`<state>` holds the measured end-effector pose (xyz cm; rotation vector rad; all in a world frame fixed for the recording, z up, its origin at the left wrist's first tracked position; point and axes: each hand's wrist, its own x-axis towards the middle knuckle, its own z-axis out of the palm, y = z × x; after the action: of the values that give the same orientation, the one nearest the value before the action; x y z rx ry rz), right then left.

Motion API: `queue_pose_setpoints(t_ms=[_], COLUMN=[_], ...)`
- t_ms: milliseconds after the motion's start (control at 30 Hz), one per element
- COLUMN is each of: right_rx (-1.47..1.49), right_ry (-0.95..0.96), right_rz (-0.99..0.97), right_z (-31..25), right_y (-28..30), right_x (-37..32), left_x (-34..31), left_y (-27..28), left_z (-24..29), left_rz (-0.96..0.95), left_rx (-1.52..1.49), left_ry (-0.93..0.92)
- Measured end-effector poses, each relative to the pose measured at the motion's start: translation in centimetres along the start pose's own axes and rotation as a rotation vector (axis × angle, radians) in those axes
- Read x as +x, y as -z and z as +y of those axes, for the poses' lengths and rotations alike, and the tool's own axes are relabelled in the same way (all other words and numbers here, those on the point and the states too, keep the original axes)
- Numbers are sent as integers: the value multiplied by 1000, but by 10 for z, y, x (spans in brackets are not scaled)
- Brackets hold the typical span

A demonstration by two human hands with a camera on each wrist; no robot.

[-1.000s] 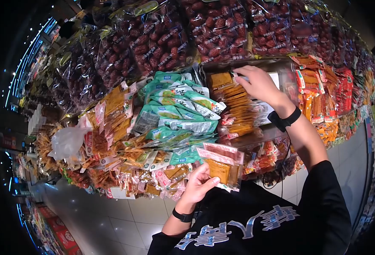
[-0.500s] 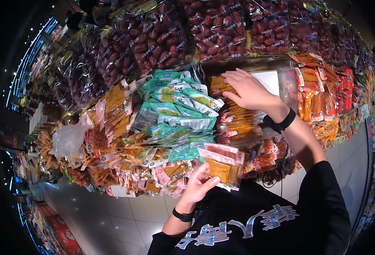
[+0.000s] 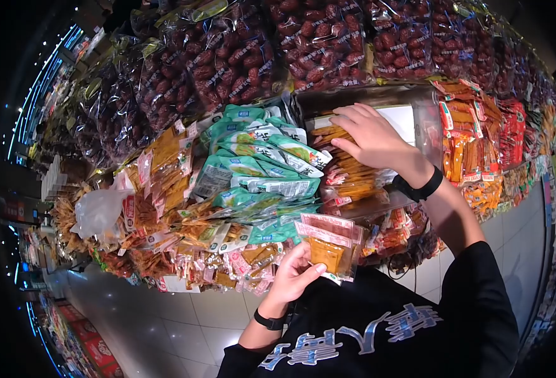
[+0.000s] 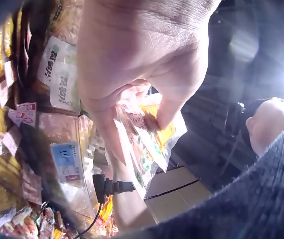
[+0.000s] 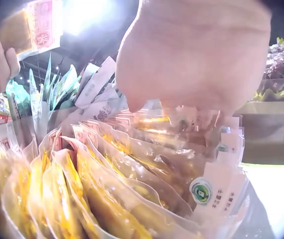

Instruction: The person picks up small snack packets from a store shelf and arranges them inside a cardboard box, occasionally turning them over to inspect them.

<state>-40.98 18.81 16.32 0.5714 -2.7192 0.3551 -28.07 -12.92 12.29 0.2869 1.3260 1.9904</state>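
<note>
My left hand (image 3: 294, 274) pinches a few clear packets (image 3: 326, 252) of flat brown snack with pink-and-white tops, thumb across their front. In the left wrist view the stacked packets (image 4: 168, 133) hang below the fingers. Further forward, my right hand (image 3: 379, 142) rests palm down, fingers extended, on the far end of a row of similar packets (image 3: 357, 189) in a clear-walled bin (image 3: 433, 126). Seen from the right wrist, these packets (image 5: 97, 194) stand on edge, packed closely; the right fingertips are mostly hidden there.
Green-and-white snack bags (image 3: 259, 160) fill the section left of the bin. Orange packets (image 3: 464, 138) lie to its right. Large bags of red dates (image 3: 227, 57) line the back. A white plastic bag (image 3: 103, 211) sits at the left, and tiled floor (image 3: 164, 318) shows below the display.
My right hand has moved from the bin's back corner down onto the row. The row's far end sits nearer me, baring more white bin bottom. My left hand still holds its packets.
</note>
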Motion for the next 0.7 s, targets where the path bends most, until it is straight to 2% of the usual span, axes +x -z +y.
queue_pose_setpoints(t_ms=[133,267,333,400,467,533,600,700], right_rx=[144,149,214,429,713,889,798,870], right_ry=[-105,-59,-40,-121,-83,1,19,-99], right_rz=[-40,111,183,241,148,-4,-203,-98], right_z=[4,6,0,-29,-50,-78,-104,-117], right_y=[5,7,16,36,48,51,65,56], right_x=[0,-2,-5,-13,-28,-45,-57,-72], left_x=[0,0,3,2,7,10,15,16], left_y=[1,-5,-9,-8,-19,-22,-30,-34], left_z=[-2,2,5,7,11,13,15,11], left_rz=[27,66,86,87,187,207,218,212], left_rx=[-11,-51,-63,-92,-74,-97,-145,-149], left_ry=[-18,-41,-126,-138,-204,-219,-238,-254])
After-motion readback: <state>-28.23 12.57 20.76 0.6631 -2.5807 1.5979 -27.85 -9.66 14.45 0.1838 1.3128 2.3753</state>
